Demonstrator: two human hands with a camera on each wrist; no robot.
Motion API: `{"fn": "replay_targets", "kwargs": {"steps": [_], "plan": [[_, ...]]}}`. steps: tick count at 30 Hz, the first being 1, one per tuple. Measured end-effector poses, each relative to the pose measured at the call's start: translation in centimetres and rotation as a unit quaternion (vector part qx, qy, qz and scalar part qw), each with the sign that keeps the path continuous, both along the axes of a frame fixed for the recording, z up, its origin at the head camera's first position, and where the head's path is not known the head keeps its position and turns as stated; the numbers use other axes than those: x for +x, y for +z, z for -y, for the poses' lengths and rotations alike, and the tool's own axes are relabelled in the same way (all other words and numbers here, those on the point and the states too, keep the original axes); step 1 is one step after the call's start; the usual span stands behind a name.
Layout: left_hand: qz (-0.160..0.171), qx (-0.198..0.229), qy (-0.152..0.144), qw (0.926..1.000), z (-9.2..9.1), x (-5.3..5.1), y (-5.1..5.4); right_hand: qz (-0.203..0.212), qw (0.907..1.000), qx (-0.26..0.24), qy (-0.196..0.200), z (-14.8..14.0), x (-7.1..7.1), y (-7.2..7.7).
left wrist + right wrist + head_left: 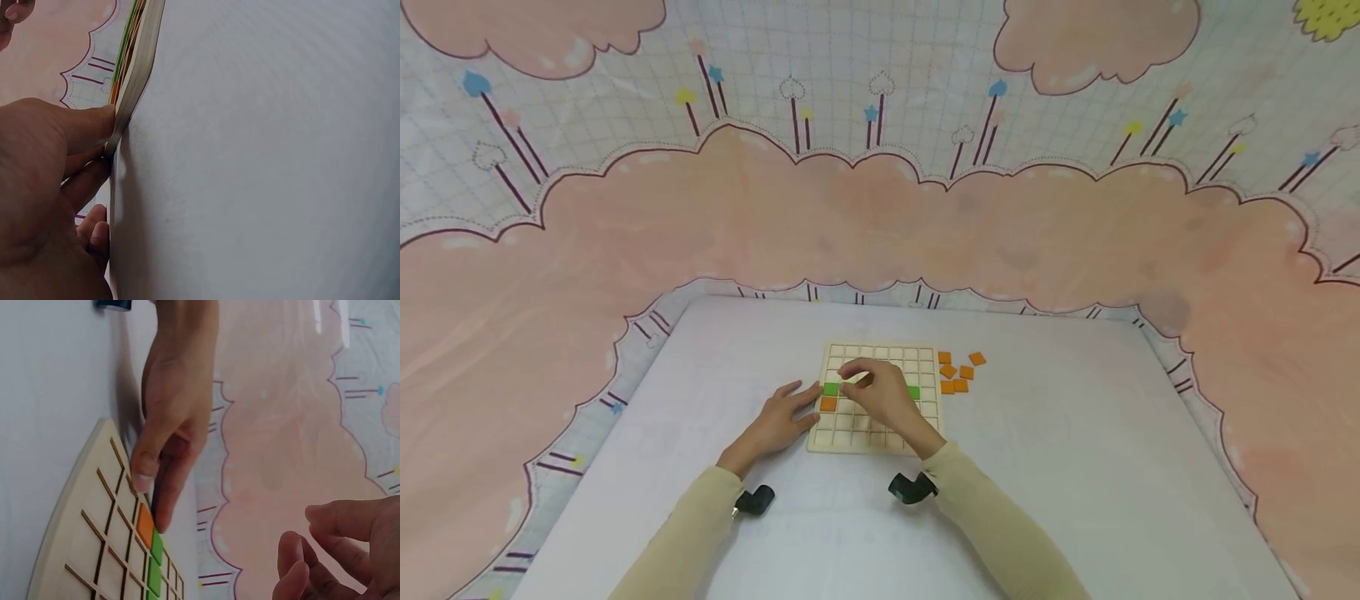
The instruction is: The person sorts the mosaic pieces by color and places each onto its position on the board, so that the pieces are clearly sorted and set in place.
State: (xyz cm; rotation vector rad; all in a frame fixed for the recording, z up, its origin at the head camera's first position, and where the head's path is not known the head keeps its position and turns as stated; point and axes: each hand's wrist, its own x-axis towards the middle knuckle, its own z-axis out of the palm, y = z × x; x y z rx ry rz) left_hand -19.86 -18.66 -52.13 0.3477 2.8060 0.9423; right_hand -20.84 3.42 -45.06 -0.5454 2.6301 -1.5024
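Observation:
A pale wooden grid board [868, 443] lies on the white table, its squares marked by dark grooves. An orange tile [828, 404] sits in its leftmost column, beside a green tile [831, 389]. More green tiles [154, 575] continue that row, partly hidden by my right hand in the head view. Against the board's left edge rests my left hand [781, 421], fingers spread and thumb touching the rim. My right hand [882, 392] hovers over the board's middle with thumb and forefinger apart; no tile shows between them in the right wrist view.
Several loose orange tiles [961, 386] lie just right of the board, some touching one another. A dark wrist device [912, 488] sits by each sleeve. Behind the table [1075, 400] hangs a pink and white patterned cloth [880, 225].

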Motion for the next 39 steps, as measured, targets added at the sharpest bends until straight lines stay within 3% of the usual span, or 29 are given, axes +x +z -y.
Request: {"fn": "replay_targets", "kwargs": {"steps": [14, 21, 28, 39], "plan": [[0.005, 0.001, 0.006, 1.0, -0.1, -0.1, 0.1, -0.027, 0.9991, -0.017, -0.029, -3.3, -0.2, 0.4], [-0.001, -0.001, 0.001, 1.0, -0.2, 0.0, -0.1, -0.006, 0.9981, -0.014, -0.06, -5.5, -0.5, -0.4], [0.015, 0.001, 0.017, 0.9997, -0.1, 0.3, 0.1, 0.017, 0.9968, -0.019, -0.076, -7.2, -0.8, -1.1], [0.011, -0.003, 0.013, 0.9999, -0.2, 0.3, 0.2, 0.013, 0.9932, 0.013, -0.115, -10.2, -1.6, -2.0]]}}
